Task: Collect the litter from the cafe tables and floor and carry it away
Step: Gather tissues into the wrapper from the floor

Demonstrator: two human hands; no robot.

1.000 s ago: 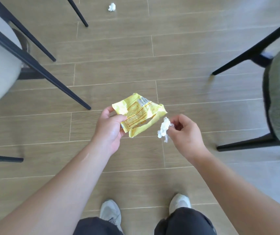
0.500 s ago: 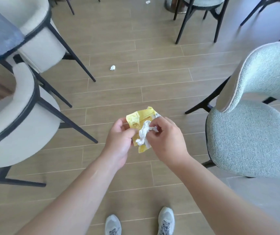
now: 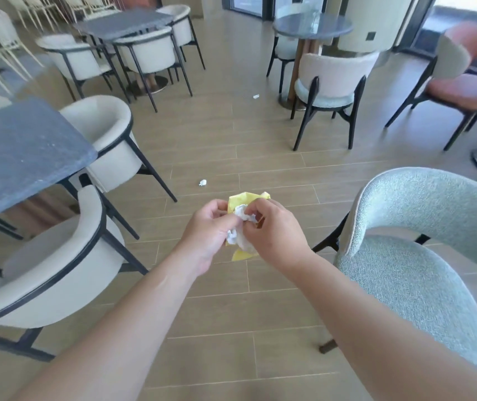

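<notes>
— What have the hands got there, in the middle of the room?

— Both are busy at chest height over the wooden floor [image 3: 211,322]. The left hand [image 3: 207,231] has its fingers curled round a yellow snack wrapper [image 3: 241,198], and the right hand [image 3: 272,230] pinches a crumpled white tissue [image 3: 241,212] against that wrapper. The tissue sits right between the two hands, touching both, with a tail of it hanging below the left fingers.

— Any more litter about?

— Two bits on the floor. A small white paper ball [image 3: 202,182] lies just beyond the hands, near the legs of a cream tub chair [image 3: 110,140]. A second white scrap [image 3: 256,96] lies much farther off, beside the round bench [image 3: 312,24] and the cream-backed chair [image 3: 332,79] drawn up to it.

— And close to the person?

— A dark slate bench [image 3: 20,151] on the left with another cream tub chair [image 3: 49,273] tucked under its corner, and a pale green upholstered chair [image 3: 422,256] on the right, just beside the right forearm.
</notes>
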